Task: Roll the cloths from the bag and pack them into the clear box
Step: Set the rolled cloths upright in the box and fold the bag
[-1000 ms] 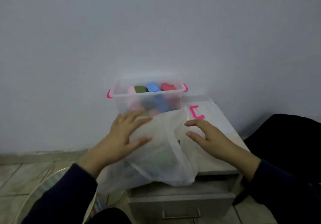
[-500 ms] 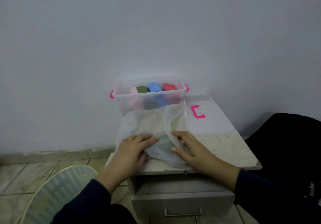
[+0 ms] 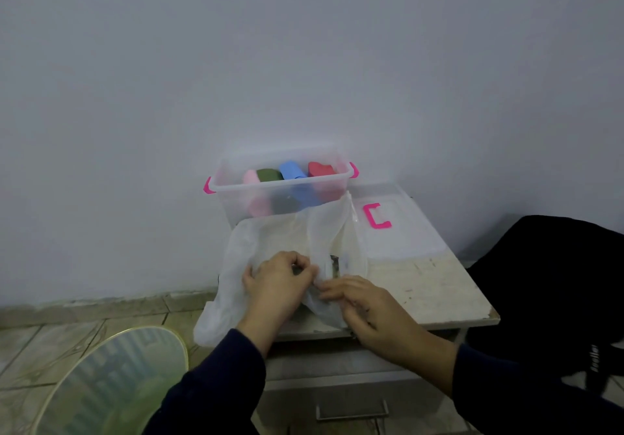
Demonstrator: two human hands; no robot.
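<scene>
Both hands are working at the thin white bag [image 3: 287, 242], which is lying slack on the near part of the surface [image 3: 439, 292] and hanging a little over its left near edge. The left hand [image 3: 275, 286] is gripping a fold of the bag with curled fingers, and the right hand [image 3: 364, 306] is pinching the plastic just beside it, so the two hands are almost touching in the middle of the bag. A dark cloth [image 3: 334, 264] is showing only dimly through the plastic, just beyond the fingertips of both hands – its shape and long axis I cannot tell. It seems a little nearer to the right hand, so that hand is probably the better one for reaching in while the left is keeping the bag open. The clear box [image 3: 236, 208] is standing at the far side of the surface against the wall, touching the far edge of the bag, and it is holding four rolls already: pink [image 3: 252, 178], dark green [image 3: 268, 175], blue [image 3: 291, 170] and red [image 3: 320, 168]. The lid [image 3: 405, 235] with a pink clip is lying flat to the right of the bag.
</scene>
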